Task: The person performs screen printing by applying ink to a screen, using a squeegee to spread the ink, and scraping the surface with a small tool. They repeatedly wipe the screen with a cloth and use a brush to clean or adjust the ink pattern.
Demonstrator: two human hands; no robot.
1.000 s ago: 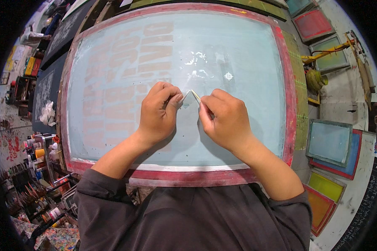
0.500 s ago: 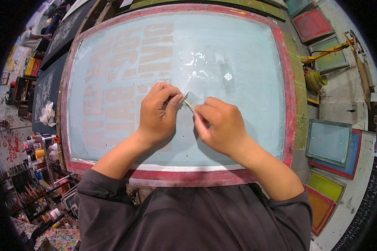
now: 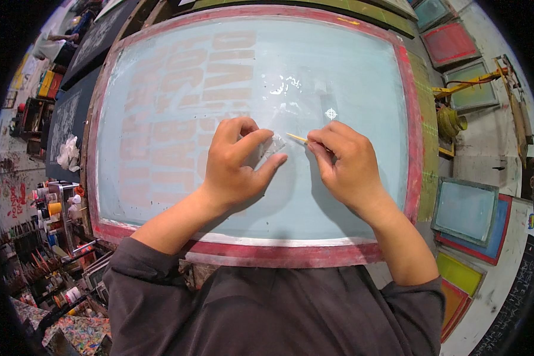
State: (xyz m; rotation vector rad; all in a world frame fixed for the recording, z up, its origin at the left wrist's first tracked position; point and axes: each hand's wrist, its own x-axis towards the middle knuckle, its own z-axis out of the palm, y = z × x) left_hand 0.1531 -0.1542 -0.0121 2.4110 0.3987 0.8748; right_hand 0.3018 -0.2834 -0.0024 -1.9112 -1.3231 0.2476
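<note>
Both my hands are over a large screen-printing frame point(image 3: 237, 252) with red edges and pale blue mesh point(image 3: 362, 196). My left hand point(image 3: 234, 160) has its thumb and forefinger spread apart. In that gap is a small clear piece of plastic film point(image 3: 272, 145); whether it rests on the mesh or touches the fingers I cannot tell. My right hand point(image 3: 347, 160) pinches a thin, pointed, yellowish stick point(image 3: 297, 138), its tip directed left toward the film. A crosshair mark point(image 3: 331, 113) shows above my right hand. Faded block lettering point(image 3: 228, 71) covers the mesh's left part.
Dark boards point(image 3: 62, 130) with a crumpled white tissue point(image 3: 69, 153) lie at the left. Below them are crowded tools and pots point(image 3: 53, 207). Smaller coloured frames point(image 3: 466, 210) lean at the right, near a yellow metal arm point(image 3: 469, 83). Another person's arm point(image 3: 62, 37) shows at upper left.
My hands have moved apart. The left thumb and forefinger have opened from a pinch, and my right hand has drawn the stick away to the right.
</note>
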